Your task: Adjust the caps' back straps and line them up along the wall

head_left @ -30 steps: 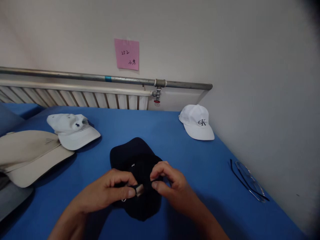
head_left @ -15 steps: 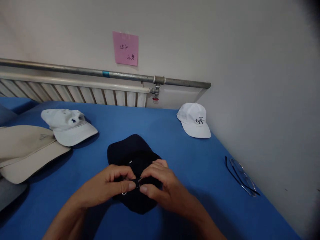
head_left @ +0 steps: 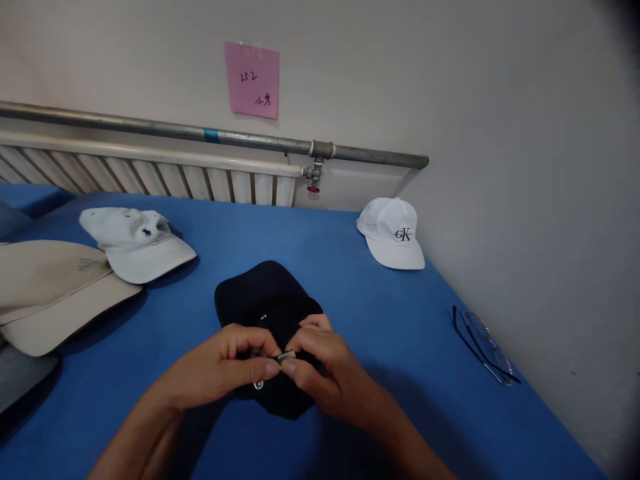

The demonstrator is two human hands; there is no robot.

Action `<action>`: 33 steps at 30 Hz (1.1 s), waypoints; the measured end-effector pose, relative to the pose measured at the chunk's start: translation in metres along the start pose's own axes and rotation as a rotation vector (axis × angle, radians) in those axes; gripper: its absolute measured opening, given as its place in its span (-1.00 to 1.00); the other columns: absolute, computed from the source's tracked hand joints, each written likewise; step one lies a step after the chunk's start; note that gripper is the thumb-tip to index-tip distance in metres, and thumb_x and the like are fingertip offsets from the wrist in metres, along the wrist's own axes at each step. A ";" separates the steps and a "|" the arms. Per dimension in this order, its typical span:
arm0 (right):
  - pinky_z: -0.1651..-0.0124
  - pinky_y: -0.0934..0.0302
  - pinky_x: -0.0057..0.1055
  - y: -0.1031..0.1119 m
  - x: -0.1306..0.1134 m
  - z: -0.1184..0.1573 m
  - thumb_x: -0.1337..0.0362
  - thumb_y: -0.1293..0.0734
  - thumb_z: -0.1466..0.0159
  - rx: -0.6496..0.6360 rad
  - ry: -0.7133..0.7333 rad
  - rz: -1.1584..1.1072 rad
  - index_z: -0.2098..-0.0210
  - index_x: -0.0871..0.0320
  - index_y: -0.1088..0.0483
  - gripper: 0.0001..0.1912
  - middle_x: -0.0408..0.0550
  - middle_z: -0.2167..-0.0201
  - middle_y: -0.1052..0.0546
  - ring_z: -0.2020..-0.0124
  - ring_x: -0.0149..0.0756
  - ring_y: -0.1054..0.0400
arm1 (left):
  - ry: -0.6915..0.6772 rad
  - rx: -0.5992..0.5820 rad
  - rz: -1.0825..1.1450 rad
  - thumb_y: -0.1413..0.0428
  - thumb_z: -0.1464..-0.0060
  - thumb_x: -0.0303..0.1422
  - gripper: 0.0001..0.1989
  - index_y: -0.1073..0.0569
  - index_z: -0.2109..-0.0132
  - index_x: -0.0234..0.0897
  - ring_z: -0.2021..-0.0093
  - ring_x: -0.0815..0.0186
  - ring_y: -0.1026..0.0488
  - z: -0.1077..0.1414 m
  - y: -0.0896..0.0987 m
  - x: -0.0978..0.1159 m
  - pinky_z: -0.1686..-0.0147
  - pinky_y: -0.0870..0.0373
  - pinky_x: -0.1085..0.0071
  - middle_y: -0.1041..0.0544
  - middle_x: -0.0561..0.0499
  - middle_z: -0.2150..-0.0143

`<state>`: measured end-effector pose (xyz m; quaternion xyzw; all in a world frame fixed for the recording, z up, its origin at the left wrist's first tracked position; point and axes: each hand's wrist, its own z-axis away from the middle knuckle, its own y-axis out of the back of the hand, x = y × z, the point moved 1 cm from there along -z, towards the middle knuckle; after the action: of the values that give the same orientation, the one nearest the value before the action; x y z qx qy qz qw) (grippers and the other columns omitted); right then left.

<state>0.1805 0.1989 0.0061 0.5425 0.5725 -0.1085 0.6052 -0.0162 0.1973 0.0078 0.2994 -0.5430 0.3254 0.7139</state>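
A dark navy cap (head_left: 265, 290) lies on the blue surface in front of me, its brim pointing away and to the left. Over its back edge, my left hand (head_left: 233, 363) pinches the cap's dark strap between thumb and forefinger. My right hand (head_left: 323, 360) grips a small metal buckle (head_left: 287, 357) on that strap, thumb below and fingers above. The two thumbs nearly meet. Just under my left thumb shows a small round metal ring (head_left: 259, 385). Most of the strap is hidden by my fingers.
A white cap (head_left: 393, 233) sits at the back right, with eyeglasses (head_left: 487, 347) nearer along the right edge. On the left are a pale cap (head_left: 137, 243), a beige cap (head_left: 55, 293) and a grey one (head_left: 23, 380). Behind run a radiator (head_left: 165, 177) and a pipe (head_left: 265, 142).
The buckle between my fingertips has turned, showing its flat metal face now. My fingertips have shifted slightly up and right. The whole view has tilted down a little.
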 end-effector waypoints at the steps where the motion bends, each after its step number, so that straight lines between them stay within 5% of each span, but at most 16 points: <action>1: -0.03 -0.10 -0.20 -0.001 0.000 0.000 0.30 -0.23 -0.27 0.005 0.007 0.006 0.46 0.10 -0.28 -0.84 -0.24 0.54 -0.35 0.44 -0.38 -0.19 | 0.001 -0.006 0.006 -0.12 -0.11 -0.21 -0.77 -0.46 0.35 -0.31 0.51 0.45 -0.12 0.000 0.000 0.000 0.52 -0.05 0.49 -0.25 0.15 0.54; 12: 0.13 -0.16 -0.29 -0.003 0.001 -0.002 0.30 -0.25 -0.23 0.055 -0.062 -0.066 0.53 0.10 -0.23 -0.80 -0.20 0.56 -0.33 0.34 -0.31 -0.23 | 0.006 -0.028 0.047 -0.11 -0.02 -0.36 -0.86 -0.52 0.28 -0.30 0.51 0.43 -0.17 0.002 0.002 0.003 0.50 -0.11 0.49 -0.30 0.14 0.53; 21: 0.24 -0.18 -0.37 0.006 0.006 -0.003 0.27 -0.27 -0.20 0.100 -0.278 -0.254 0.56 0.11 -0.33 -0.79 -0.16 0.51 -0.37 0.32 -0.31 -0.28 | 0.009 -0.113 0.098 -0.19 -0.03 -0.32 -0.77 -0.53 0.12 -0.22 0.38 0.39 -0.28 0.010 0.016 0.000 0.37 -0.22 0.48 -0.44 0.07 0.34; 33: 0.21 -0.15 -0.34 0.003 0.013 -0.006 0.35 -0.22 -0.21 0.122 -0.248 -0.226 0.58 0.11 -0.30 -0.77 -0.17 0.56 -0.45 0.37 -0.33 -0.33 | -0.025 -0.047 0.201 -0.21 -0.07 -0.23 -0.77 -0.58 0.15 -0.23 0.36 0.39 -0.31 0.015 0.018 -0.006 0.35 -0.22 0.48 -0.49 0.02 0.33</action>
<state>0.1840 0.2110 -0.0015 0.4928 0.5429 -0.2764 0.6213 -0.0403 0.1962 0.0068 0.2306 -0.5866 0.3786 0.6777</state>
